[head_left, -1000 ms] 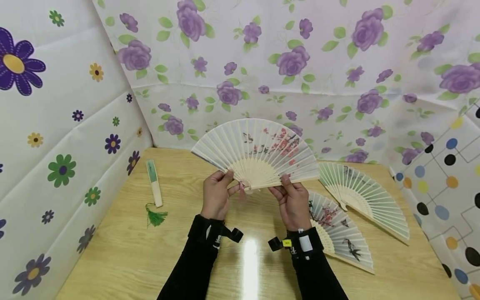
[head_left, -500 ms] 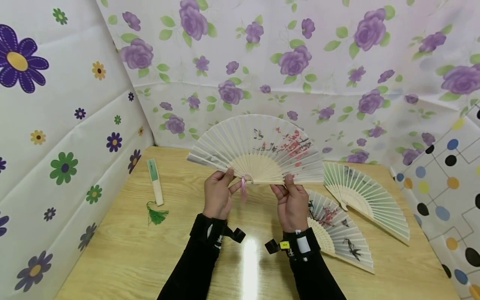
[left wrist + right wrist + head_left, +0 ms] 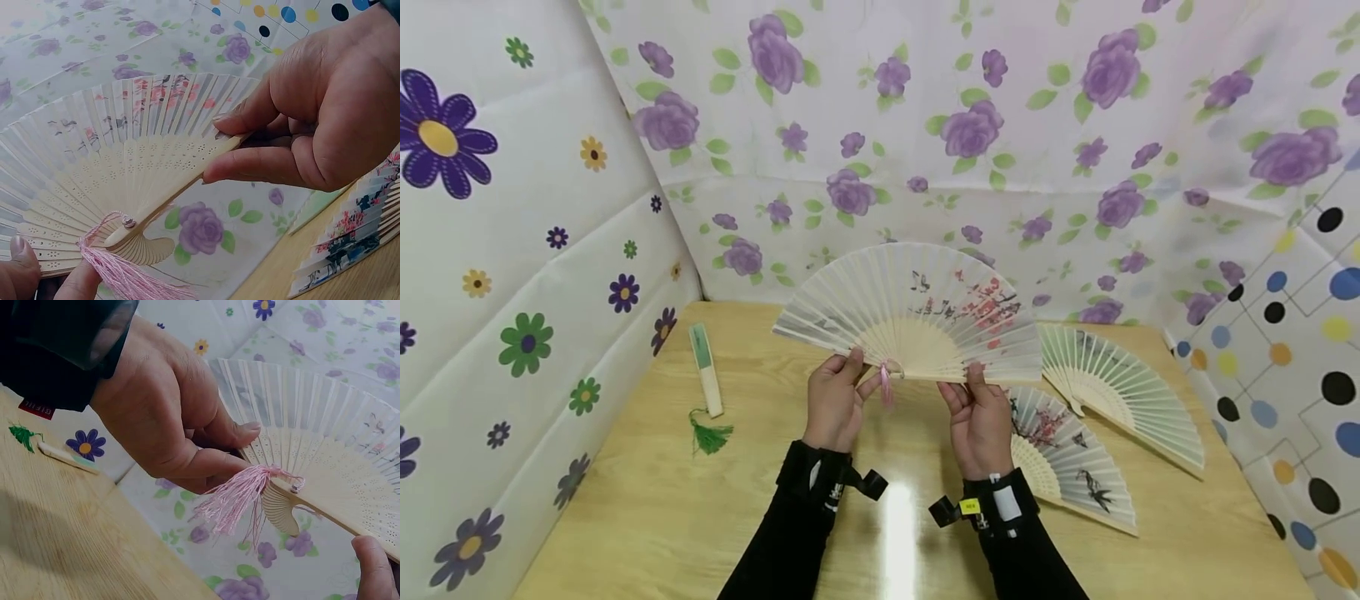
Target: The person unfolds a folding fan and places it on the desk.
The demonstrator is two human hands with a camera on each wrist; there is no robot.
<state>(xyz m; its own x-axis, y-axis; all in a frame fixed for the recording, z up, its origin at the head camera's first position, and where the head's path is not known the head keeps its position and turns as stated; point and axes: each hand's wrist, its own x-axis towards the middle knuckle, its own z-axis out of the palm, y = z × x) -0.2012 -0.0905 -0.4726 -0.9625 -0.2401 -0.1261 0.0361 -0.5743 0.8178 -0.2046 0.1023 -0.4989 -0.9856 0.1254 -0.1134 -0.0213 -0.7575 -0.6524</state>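
Note:
An unfolded white folding fan (image 3: 917, 333) with pink blossoms and small dark birds is held up over the table. At its left guard stick, my left hand (image 3: 833, 404) pinches it between thumb and fingers. My right hand (image 3: 981, 429) grips the opposite guard stick, thumb on top, fingers beneath. A pink tassel (image 3: 134, 275) hangs from the pivot, close to the left fingertips. The left wrist view shows the pierced ribs (image 3: 137, 169) spread out. In the right wrist view, the curved rib ends (image 3: 281, 512) fan out below the pivot.
On the right of the table (image 3: 647, 500) lie an open white fan (image 3: 1082, 458) with blossoms and a bird, and an open green fan (image 3: 1131, 392). A folded green fan (image 3: 706, 371) with a green tassel (image 3: 710, 435) lies left. Flowered cloth (image 3: 850, 108) stands behind.
The held fan has spread wider, its lower edges now closer to one line, and the tassel hangs straighter. Both hands keep their grip. The head view has shifted slightly.

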